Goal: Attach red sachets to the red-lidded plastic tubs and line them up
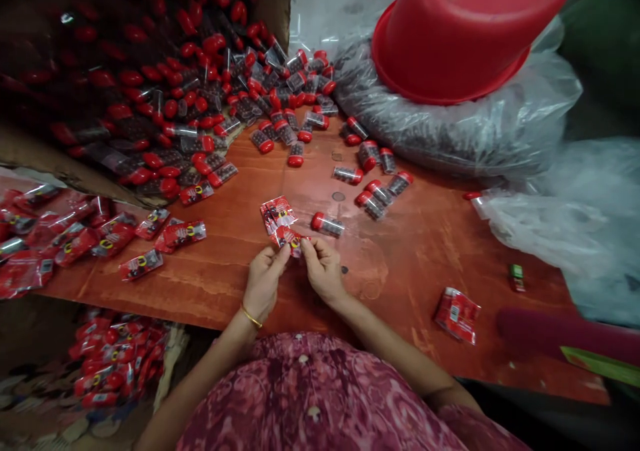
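Note:
Between my two hands is a red printed plastic sleeve, pinched at its near edge close to the table. My left hand is closed on its left side, thumb and fingers together. On its right side, my right hand has its fingers curled in a pinch. Flat red sleeves lie just beyond. Right of them, close to my right fingers, a clear tube with a red cap and dark contents lies on its side. Whether anything is inside the held sleeve, I cannot tell.
Capped tubes spill from a cardboard box at upper left. Wrapped tubes lie at left, more below the table. A red tub rests on a filled plastic bag. A sleeve pile sits right.

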